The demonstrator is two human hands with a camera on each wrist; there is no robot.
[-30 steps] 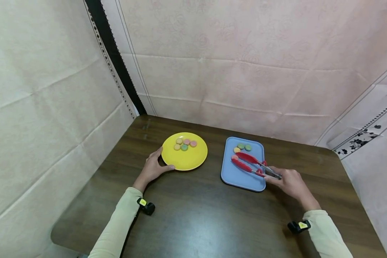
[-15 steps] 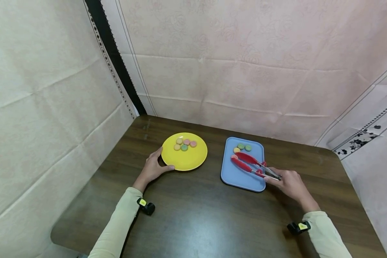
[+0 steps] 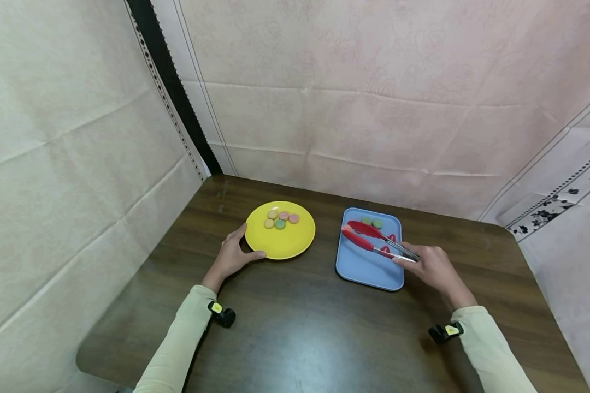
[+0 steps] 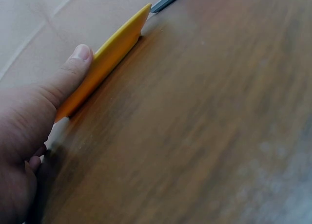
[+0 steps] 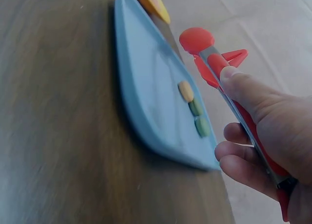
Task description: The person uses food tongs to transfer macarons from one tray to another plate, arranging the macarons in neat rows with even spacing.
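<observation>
My left hand [image 3: 230,257] holds the yellow plate [image 3: 282,248] by its rim, thumb on the near edge and fingers at the left side. Several small macarons lie on that plate: yellow ones, pink macarons [image 3: 294,218] and a green one [image 3: 279,224]. Red-tipped tongs [image 3: 373,233] are gripped in my right hand [image 3: 435,267], over the blue tray [image 3: 369,275]. A bit of pink macaron [image 3: 346,230] shows between the tong tips. Two green macarons [image 5: 199,118] and a yellow macaron [image 5: 185,91] lie on the tray; in the head view the tongs hide the yellow one.
Plate and tray stand apart on a dark wooden table [image 3: 285,316], near its back edge. A pale cloth wall [image 3: 354,109] rises right behind the table, and another cloth [image 3: 69,164] hangs at the left.
My right hand has moved up and to the left with the tongs, and the pink macaron has moved with the tong tips. The left hand and the plate stay put.
</observation>
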